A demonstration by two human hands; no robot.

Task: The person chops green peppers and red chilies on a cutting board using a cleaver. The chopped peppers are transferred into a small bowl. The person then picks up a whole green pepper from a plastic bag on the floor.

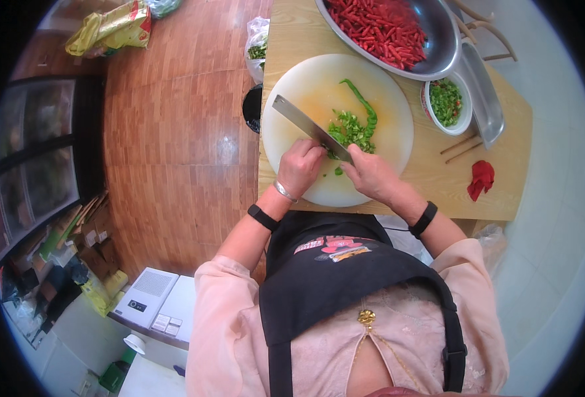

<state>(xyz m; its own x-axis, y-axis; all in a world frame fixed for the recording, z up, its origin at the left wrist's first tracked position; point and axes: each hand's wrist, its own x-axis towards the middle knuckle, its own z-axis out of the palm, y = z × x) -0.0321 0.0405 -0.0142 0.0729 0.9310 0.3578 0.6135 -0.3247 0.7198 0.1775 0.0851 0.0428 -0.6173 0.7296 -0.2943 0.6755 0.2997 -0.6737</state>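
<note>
On a round white cutting board [292, 119], my right hand [374, 173] grips the handle end of a cleaver [308, 121]. Its broad blade slants away to the upper left. My left hand [302, 161] is curled against the near side of the blade, its fingertips on a piece of green pepper [328, 151] that they mostly hide. Beyond the blade lies a pile of chopped green pepper [354, 131]. A long green chili pepper [362, 101], curved and whole at its far end, rests beside the pile.
A large steel bowl of red chilies [444, 42] stands at the back. Right of the board are a white bowl of chopped greens [446, 104], a metal tray [486, 99], chopsticks [459, 148] and a red cloth [481, 179]. A plastic bag [257, 37] hangs near the table's left edge.
</note>
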